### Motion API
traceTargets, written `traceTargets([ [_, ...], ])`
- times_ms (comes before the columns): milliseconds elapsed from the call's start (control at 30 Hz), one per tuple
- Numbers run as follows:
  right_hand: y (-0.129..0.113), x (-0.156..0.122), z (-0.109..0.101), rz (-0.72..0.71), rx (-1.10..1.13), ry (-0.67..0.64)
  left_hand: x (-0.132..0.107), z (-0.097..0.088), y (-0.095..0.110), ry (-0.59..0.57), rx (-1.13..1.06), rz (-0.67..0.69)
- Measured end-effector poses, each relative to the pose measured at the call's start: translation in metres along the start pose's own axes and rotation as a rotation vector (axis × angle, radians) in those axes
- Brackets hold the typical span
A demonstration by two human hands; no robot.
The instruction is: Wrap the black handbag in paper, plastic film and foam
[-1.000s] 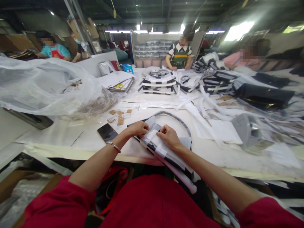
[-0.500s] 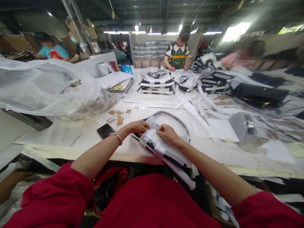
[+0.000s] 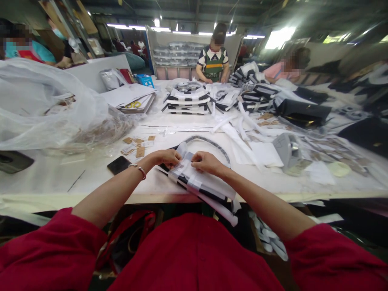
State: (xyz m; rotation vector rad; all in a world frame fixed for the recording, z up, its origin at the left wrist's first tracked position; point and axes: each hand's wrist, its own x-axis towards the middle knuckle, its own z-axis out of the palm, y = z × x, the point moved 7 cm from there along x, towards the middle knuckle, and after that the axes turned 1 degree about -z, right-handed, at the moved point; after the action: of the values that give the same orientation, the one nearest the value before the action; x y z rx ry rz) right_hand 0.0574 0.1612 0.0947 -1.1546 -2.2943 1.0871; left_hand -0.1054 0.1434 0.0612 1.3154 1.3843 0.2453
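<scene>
A black-and-white striped item wrapped in white paper [image 3: 203, 186] lies across the near edge of the white table [image 3: 91, 178], its end hanging over the front. My left hand [image 3: 165, 157] is closed, pinching the wrapping at its far end. My right hand [image 3: 206, 161] is also closed, gripping the same wrapping just to the right. A grey curved strap [image 3: 212, 142] arcs on the table behind both hands.
A black phone [image 3: 119, 164] lies left of my left wrist, with small brown tags [image 3: 136, 144] beyond it. A big clear plastic bag [image 3: 51, 109] fills the left. Stacked striped items [image 3: 188, 99], white strips and a grey device [image 3: 289, 147] lie further out. Other people work at the far side.
The view has shifted, so everything sits further left and higher in frame. Both hands stay closed on the wrapped item, with only small finger movement.
</scene>
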Motion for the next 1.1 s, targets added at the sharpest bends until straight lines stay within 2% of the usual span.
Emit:
traceTargets([
  [100,-0.027,-0.037,-0.025,-0.292,-0.282,0.106,0.001,-0.001,0.002,0.018,0.023,0.024],
  [133,-0.029,-0.050,-0.030,-0.336,-0.375,0.122,0.002,-0.001,0.002,0.025,0.028,0.031],
  [200,-0.016,-0.067,-0.034,-0.256,-0.459,0.077,0.002,-0.002,0.002,0.045,0.041,0.042],
  [267,0.006,-0.077,-0.033,-0.108,-0.436,0.013,0.000,-0.003,0.002,0.083,0.060,0.049],
  [333,0.022,-0.081,-0.030,-0.029,-0.404,-0.016,-0.003,-0.004,0.002,0.145,0.087,0.055],
  [433,0.029,-0.080,-0.024,-0.038,-0.426,-0.019,-0.011,-0.008,0.002,0.269,0.153,0.059],
  [533,0.029,-0.079,-0.020,-0.065,-0.465,-0.025,-0.022,-0.017,0.004,0.441,0.261,0.050],
  [633,0.029,-0.080,-0.017,-0.094,-0.483,-0.036,-0.035,-0.028,0.007,0.632,0.386,0.018],
  [700,0.030,-0.080,-0.017,-0.111,-0.491,-0.033,-0.042,-0.034,0.006,0.706,0.445,-0.019],
  [900,0.032,-0.081,-0.014,-0.126,-0.505,-0.018,-0.043,-0.049,-0.002,0.733,0.507,-0.057],
  [1100,0.035,-0.084,-0.015,-0.167,-0.471,0.044,-0.040,-0.052,-0.005,0.693,0.551,0.043],
])
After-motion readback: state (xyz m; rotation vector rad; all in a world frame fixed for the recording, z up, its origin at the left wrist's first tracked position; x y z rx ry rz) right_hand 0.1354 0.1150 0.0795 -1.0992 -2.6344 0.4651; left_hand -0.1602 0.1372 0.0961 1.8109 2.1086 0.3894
